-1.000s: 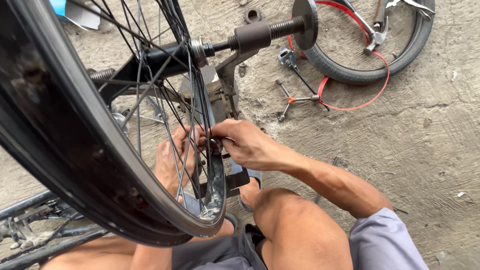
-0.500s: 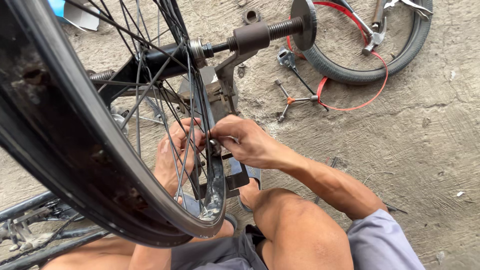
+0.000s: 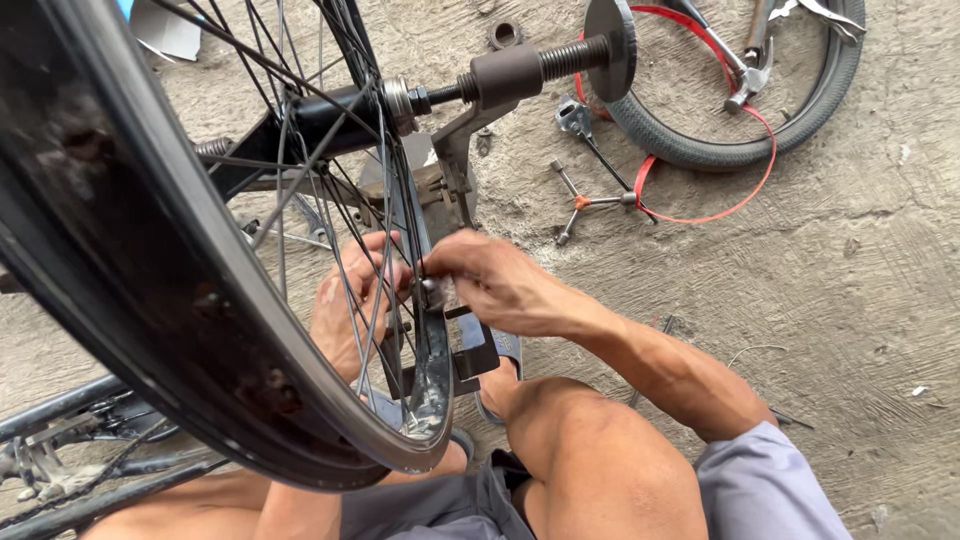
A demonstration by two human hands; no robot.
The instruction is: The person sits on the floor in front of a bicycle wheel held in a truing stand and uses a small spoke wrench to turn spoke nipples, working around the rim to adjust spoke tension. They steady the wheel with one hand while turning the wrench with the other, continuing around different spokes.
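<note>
A large black bicycle wheel (image 3: 150, 290) with thin spokes stands upright on a truing stand (image 3: 455, 170), its threaded axle (image 3: 520, 70) sticking out to the right. My left hand (image 3: 345, 305) reaches between the spokes behind the rim, fingers curled on a spoke near the rim's lower part. My right hand (image 3: 490, 280) pinches something small at the rim's edge; the pinched thing is too small to tell. A black bracket of the stand (image 3: 470, 345) sits just below both hands. My bare knee (image 3: 590, 460) is under the right forearm.
On the concrete ground lie a small tyre (image 3: 740, 140) with a red cable, a hammer (image 3: 750, 60), a three-way socket wrench (image 3: 590, 200) and a flat spanner (image 3: 575, 120). A bicycle frame (image 3: 70, 440) lies at the lower left.
Both hands have stayed at the same spot on the rim; the fingers of the right hand have shifted slightly. The wheel has barely moved.
</note>
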